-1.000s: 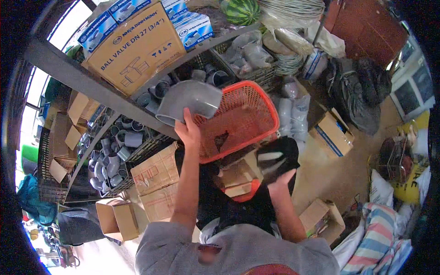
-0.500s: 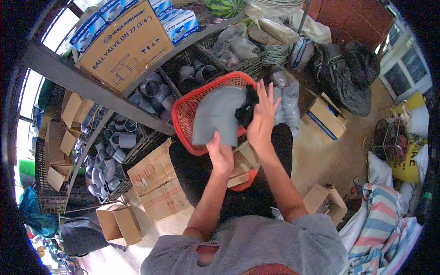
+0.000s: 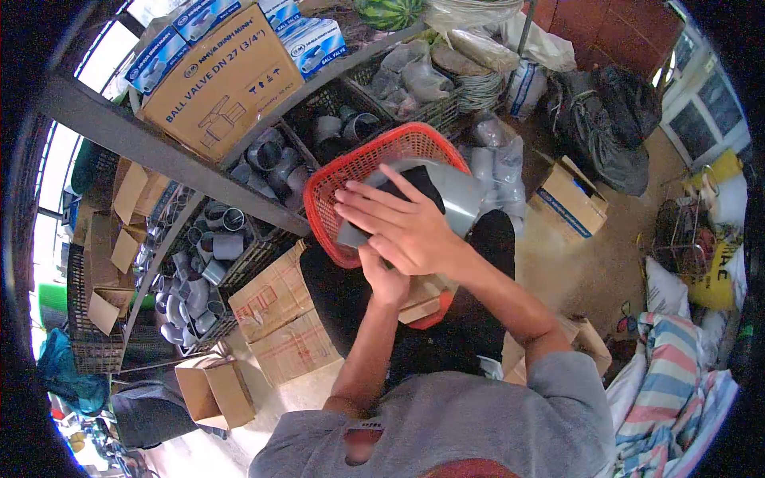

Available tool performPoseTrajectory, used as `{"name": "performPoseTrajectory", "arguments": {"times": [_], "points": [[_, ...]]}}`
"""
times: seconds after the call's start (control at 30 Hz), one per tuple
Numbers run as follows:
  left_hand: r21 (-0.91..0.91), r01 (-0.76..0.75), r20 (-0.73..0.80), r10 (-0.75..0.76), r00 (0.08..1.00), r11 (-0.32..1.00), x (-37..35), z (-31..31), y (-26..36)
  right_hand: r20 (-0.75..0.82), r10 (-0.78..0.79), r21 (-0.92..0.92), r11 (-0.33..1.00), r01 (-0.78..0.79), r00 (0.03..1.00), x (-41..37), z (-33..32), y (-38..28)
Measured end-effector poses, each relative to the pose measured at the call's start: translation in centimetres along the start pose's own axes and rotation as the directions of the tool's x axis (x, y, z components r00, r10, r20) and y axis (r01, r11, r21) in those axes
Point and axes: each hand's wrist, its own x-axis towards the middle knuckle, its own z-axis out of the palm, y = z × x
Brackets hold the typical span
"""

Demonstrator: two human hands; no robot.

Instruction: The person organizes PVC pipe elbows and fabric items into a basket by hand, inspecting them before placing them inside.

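A large grey plastic pipe elbow point(image 3: 462, 197) lies tilted over the red plastic basket point(image 3: 320, 211), in front of my lap. My left hand point(image 3: 386, 277) grips its near end, the thumb up along the side and the other fingers hidden beneath. My right hand point(image 3: 422, 235) lies across the elbow with long, outstretched fingers, pressing a black cloth point(image 3: 421, 183) against the surface. Part of the cloth shows beyond the back of that hand; the rest is covered by it. The right hand overlaps the left thumb.
Crates of grey pipe fittings point(image 3: 191, 299) stand at left, below a metal shelf beam point(image 3: 175, 159). On the shelf sits a ball valve carton point(image 3: 219, 88). A flattened cardboard sheet point(image 3: 279, 319) and an open carton point(image 3: 213, 390) lie left; another carton point(image 3: 567, 199) is at right.
My right hand has swung left across the elbow, carrying the black cloth onto it. The elbow has turned, its far end now pointing right. My left hand keeps its grip at the near end.
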Motion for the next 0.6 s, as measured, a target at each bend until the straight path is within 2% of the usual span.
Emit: {"name": "performPoseTrajectory", "arguments": {"times": [0.03,0.07,0.1,0.17,0.2,0.23,0.27,0.3,0.37,0.43,0.47,0.5,0.53,0.57,0.6], "points": [[-0.179,0.057,-0.008,-0.060,0.998,0.982,-0.5,0.2,0.0,0.031,-0.067,-0.001,0.998,0.067,0.997,0.4,0.1,-0.1],[-0.351,0.111,-0.006,-0.121,0.993,0.930,-0.6,1.8,1.4,0.026,-0.064,0.001,0.998,0.064,0.998,0.6,0.0,0.1],[-0.239,0.057,-0.134,-0.091,0.987,0.969,-0.8,2.8,1.8,-0.010,-0.035,-0.051,0.998,0.034,0.999,0.8,-0.1,0.5],[-0.184,0.077,-0.121,-0.100,0.988,0.980,-1.0,2.0,1.2,-0.129,0.050,-0.109,0.992,-0.064,0.990,1.1,-0.7,1.2],[-0.135,0.086,-0.107,-0.100,0.989,0.987,-0.9,1.8,0.8,-0.129,0.049,-0.116,0.991,-0.064,0.990,1.1,-0.7,1.9],[-0.030,0.046,-0.083,-0.048,0.995,0.999,-1.1,1.5,0.5,-0.220,0.223,0.002,0.974,-0.228,0.950,0.7,-0.4,2.7],[-0.030,0.051,-0.088,-0.053,0.995,0.998,-1.5,1.3,0.1,-0.284,0.398,0.136,0.917,-0.374,0.872,0.3,-0.1,3.1],[0.029,0.079,-0.110,-0.075,0.991,0.996,-1.8,1.0,-0.3,-0.275,0.447,0.176,0.894,-0.413,0.851,0.0,0.2,3.3],[0.099,0.111,-0.129,-0.098,0.987,0.989,-1.8,0.9,-0.1,-0.289,0.435,0.149,0.900,-0.409,0.853,-1.2,0.9,3.5],[0.001,0.093,-0.136,-0.092,0.986,0.996,-1.3,2.4,1.6,-0.296,0.424,0.119,0.906,-0.407,0.856,-2.1,1.1,1.9],[0.001,0.097,-0.140,-0.095,0.986,0.995,-0.8,2.9,2.1,-0.231,0.360,0.047,0.932,-0.359,0.904,-2.3,0.9,-0.1],[-0.118,0.086,-0.148,-0.103,0.984,0.989,-0.1,3.3,2.5,-0.159,0.292,-0.022,0.954,-0.299,0.943,-2.3,0.8,-1.3],[-0.236,0.072,-0.155,-0.111,0.982,0.969,0.3,3.5,2.7,-0.155,0.291,-0.021,0.954,-0.298,0.944,-2.3,0.8,-1.5],[-0.319,0.086,-0.119,-0.130,0.984,0.944,0.5,3.3,2.8,-0.096,0.212,-0.003,0.977,-0.213,0.973,-2.3,0.7,-1.5],[-0.319,0.086,-0.111,-0.127,0.986,0.944,0.7,3.4,2.8,-0.043,0.130,0.016,0.991,-0.129,0.991,-2.1,0.7,-1.4]]}}
